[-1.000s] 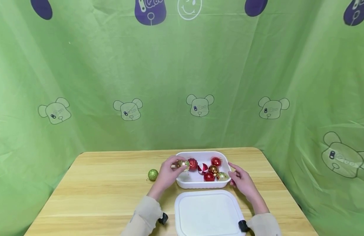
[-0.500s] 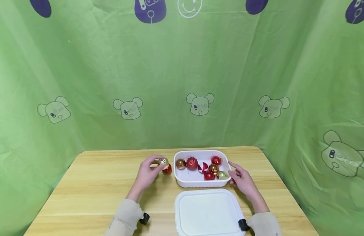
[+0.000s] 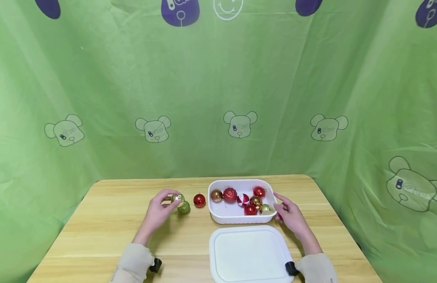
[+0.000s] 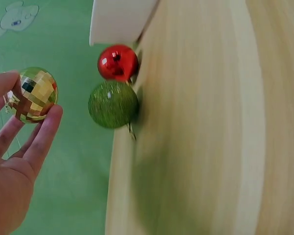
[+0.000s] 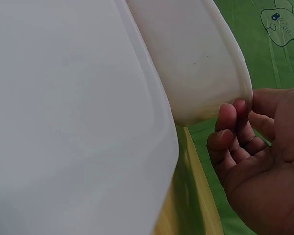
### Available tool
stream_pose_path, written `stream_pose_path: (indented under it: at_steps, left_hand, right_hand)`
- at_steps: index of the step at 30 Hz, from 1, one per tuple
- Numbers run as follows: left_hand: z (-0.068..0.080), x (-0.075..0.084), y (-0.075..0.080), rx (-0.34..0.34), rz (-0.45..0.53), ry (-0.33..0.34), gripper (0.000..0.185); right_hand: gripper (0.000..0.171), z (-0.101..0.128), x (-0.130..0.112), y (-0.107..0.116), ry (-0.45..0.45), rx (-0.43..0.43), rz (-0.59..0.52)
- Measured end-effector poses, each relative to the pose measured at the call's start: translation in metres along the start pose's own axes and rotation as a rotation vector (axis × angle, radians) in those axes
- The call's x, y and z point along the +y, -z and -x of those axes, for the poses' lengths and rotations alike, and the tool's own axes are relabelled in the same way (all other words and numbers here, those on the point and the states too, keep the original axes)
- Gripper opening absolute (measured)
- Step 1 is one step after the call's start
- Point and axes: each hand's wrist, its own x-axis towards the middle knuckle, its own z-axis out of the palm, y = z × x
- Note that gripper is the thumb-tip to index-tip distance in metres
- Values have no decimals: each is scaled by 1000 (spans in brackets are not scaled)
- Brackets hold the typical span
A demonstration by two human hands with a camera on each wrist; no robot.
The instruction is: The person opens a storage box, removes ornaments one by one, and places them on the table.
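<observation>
Left fingers: left hand (image 4: 12, 161) pinches gold mirrored bauble (image 4: 33, 94).
Right fingers: right hand (image 5: 264, 161) curls against white tub (image 5: 196, 63) rim.
Edges: green glitter bauble (image 4: 112, 104) beside it.
Hidden: grasp unclear.

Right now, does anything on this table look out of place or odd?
Nothing is damaged or spilled. Two baubles sit loose on the table outside the white tub: a red bauble and a green glitter bauble. The left hand pinches a mirrored gold bauble. The tub's lid lies off, in front.
</observation>
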Motion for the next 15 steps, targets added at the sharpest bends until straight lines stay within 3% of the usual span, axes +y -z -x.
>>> stream_pose_path:
  at_steps: [8, 15]
  left_hand:
    - [4, -17, 7, 6, -102, -2, 23]
    - [6, -23, 8, -13, -151, 21, 26]
  right_hand:
    - [56, 0, -1, -1, 8, 6, 1]
    - [55, -1, 2, -1, 16, 11, -5]
